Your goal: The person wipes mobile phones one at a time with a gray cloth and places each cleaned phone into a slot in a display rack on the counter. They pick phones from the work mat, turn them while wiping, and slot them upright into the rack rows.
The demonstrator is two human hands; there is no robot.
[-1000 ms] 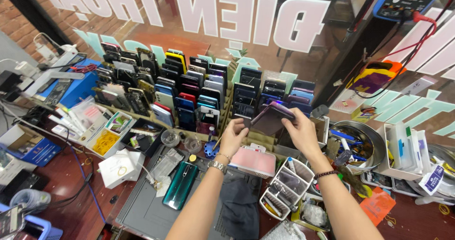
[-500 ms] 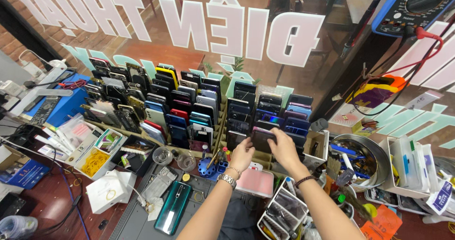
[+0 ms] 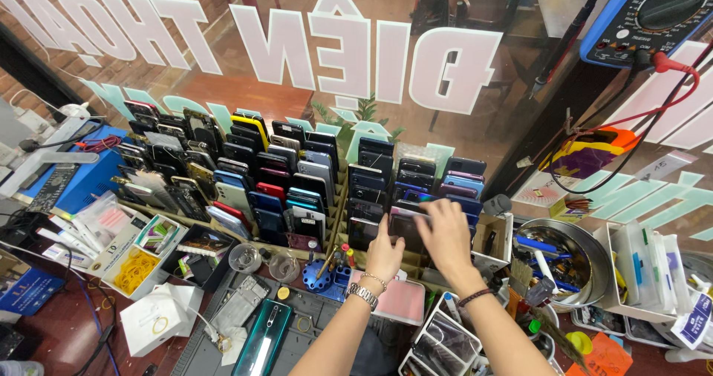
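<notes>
Both hands pinch a dark phone (image 3: 411, 226) between them, the left hand (image 3: 385, 253) low and the right hand (image 3: 444, 235) on top, so it should slide straight down into the rack (image 3: 338, 205) slot, slowly.

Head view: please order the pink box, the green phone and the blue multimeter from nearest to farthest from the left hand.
From the left hand:
1. Pink box, just below the wrist.
2. Green phone, lower left on the mat.
3. Blue multimeter, far upper right.
</notes>
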